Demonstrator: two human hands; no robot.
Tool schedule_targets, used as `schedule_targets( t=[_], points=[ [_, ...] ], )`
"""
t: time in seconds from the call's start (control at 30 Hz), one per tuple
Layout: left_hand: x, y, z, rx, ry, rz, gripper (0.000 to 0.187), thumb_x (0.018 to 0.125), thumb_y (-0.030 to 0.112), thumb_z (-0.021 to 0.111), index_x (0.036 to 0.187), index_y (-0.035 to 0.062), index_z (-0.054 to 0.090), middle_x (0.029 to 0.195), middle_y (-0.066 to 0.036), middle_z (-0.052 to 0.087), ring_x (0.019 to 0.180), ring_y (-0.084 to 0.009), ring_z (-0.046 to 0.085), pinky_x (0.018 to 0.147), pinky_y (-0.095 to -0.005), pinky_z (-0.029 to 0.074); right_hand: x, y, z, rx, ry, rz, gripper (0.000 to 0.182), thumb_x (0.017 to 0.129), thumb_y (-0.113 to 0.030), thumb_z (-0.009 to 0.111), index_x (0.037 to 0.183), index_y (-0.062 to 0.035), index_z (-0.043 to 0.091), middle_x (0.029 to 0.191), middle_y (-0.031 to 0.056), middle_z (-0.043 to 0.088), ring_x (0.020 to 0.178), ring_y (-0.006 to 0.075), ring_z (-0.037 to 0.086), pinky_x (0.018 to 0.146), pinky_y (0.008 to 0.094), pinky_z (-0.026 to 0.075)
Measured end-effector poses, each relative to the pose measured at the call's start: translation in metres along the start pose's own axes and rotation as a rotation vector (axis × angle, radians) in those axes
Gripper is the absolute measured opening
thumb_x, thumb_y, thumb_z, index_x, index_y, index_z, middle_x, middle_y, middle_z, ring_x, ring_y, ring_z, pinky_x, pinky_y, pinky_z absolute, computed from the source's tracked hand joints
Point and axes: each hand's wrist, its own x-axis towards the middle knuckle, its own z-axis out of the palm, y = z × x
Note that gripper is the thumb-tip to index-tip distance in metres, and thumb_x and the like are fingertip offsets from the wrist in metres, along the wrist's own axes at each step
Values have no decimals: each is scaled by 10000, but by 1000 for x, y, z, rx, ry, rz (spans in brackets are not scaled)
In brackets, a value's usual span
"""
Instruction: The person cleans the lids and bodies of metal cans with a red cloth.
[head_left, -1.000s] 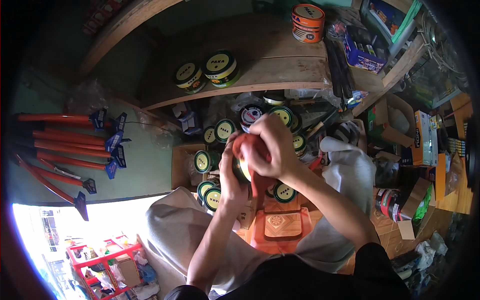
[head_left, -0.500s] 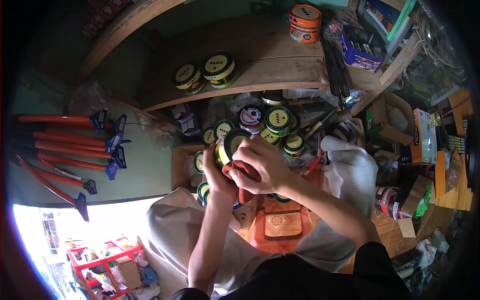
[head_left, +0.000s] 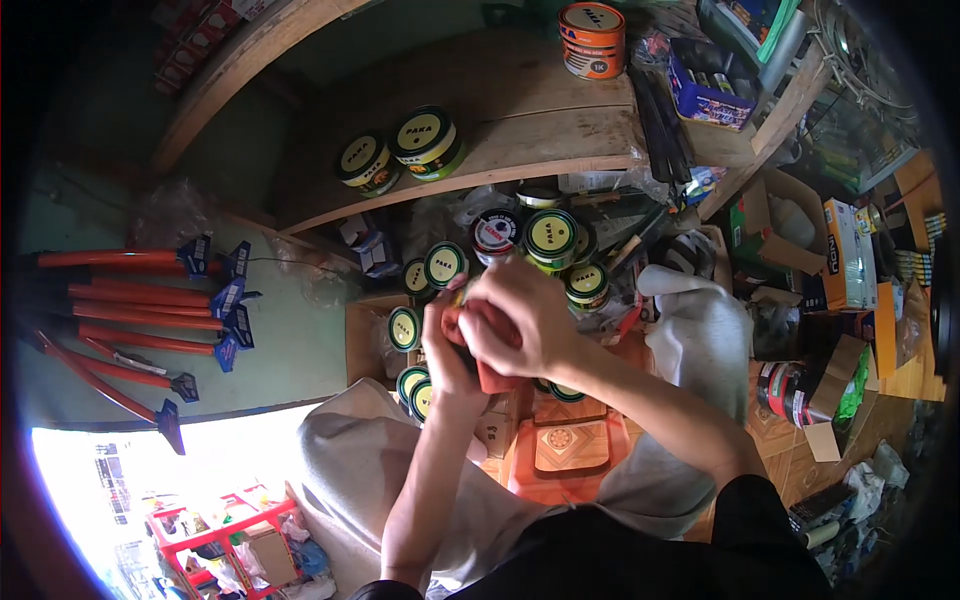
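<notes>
My left hand (head_left: 448,352) is closed around a small round can, which the hands now mostly hide. My right hand (head_left: 527,315) grips a red cloth (head_left: 497,368) and presses it against the can. Just beyond the hands stand several PAKA cans with black-rimmed, pale yellow lids, among them one can (head_left: 550,236) on top of others and another can (head_left: 586,284) to its right. A can with a dark lid and red lettering (head_left: 496,233) stands beside them.
Two PAKA cans (head_left: 425,142) and an orange can (head_left: 592,42) stand on the wooden shelf (head_left: 500,150). Orange-handled tools (head_left: 150,296) hang at the left wall. An orange plastic stool (head_left: 570,450) is between my knees. Open cardboard boxes (head_left: 780,225) are at the right.
The can has turned in my hands, so its dark round end no longer shows. My right hand with the red cloth has shifted over it. The whole view has moved slightly.
</notes>
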Motion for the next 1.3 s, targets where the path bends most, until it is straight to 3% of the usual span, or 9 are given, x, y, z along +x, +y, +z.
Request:
schedule_targets(
  t=[0.2,0.3,0.33,0.37,0.43,0.6,0.73,1.0,1.3],
  points=[
    [3,42,1,161,-34,20,537,966,499,437,1277,98,614,1237,-109,664,1149,-288,627,994,-437,498,-8,23,-3,-134,62,130,206,906,-240,668,873,-49,599,721,68,567,664,229,601,583,381,480],
    [-1,41,-3,512,-236,211,609,971,502,448,1419,95,511,1322,-134,616,1226,-298,588,1056,-461,459,-9,34,-4,667,181,777,315,1033,-334,551,1000,-29,619,826,-11,598,713,84,504,654,278,433],
    [-10,44,15,215,-242,65,636,967,513,462,1437,85,485,1327,-143,609,1229,-296,586,1057,-444,459,-4,31,-2,996,244,863,301,1035,-358,540,1034,-69,622,922,-10,634,752,93,540,708,251,437],
    [-15,43,27,-82,-244,-82,666,963,524,476,1455,75,460,1332,-152,602,1233,-294,584,1058,-427,459,-4,22,-5,1083,237,1000,276,1037,-351,533,1055,-89,619,944,-8,636,781,90,554,730,243,444],
    [-11,28,20,337,-225,160,653,1013,522,444,1475,61,432,1368,-160,579,1264,-287,566,1069,-416,461,-4,14,-7,1202,293,1138,281,1027,-367,543,1099,-107,624,1005,3,653,835,105,585,772,255,472],
    [-18,27,11,0,-217,-332,872,941,765,387,1474,77,434,1453,-185,508,1330,-382,505,1089,-594,418,-14,24,-3,1085,418,837,294,1004,-386,572,1075,-107,632,1047,26,660,919,127,601,853,286,483],
    [-16,21,2,-104,-224,-494,1014,841,885,374,1479,98,436,1462,-210,495,1320,-440,502,1103,-650,376,-9,28,-19,459,164,199,205,987,-284,541,928,-87,528,926,21,530,868,135,512,905,315,413],
    [-13,25,-14,-97,-182,-112,735,1006,681,353,1373,72,542,1333,-101,622,1214,-254,602,1073,-420,451,9,2,-20,1518,500,680,288,999,-358,514,854,-117,453,880,8,463,949,193,518,962,361,399],
    [-13,17,-6,-519,-236,-337,699,954,700,429,1332,137,596,1325,-110,618,1205,-313,580,1042,-560,434,17,12,-23,1716,519,913,393,992,-412,518,731,-142,401,720,-2,403,742,180,473,829,355,440]
  ],
)
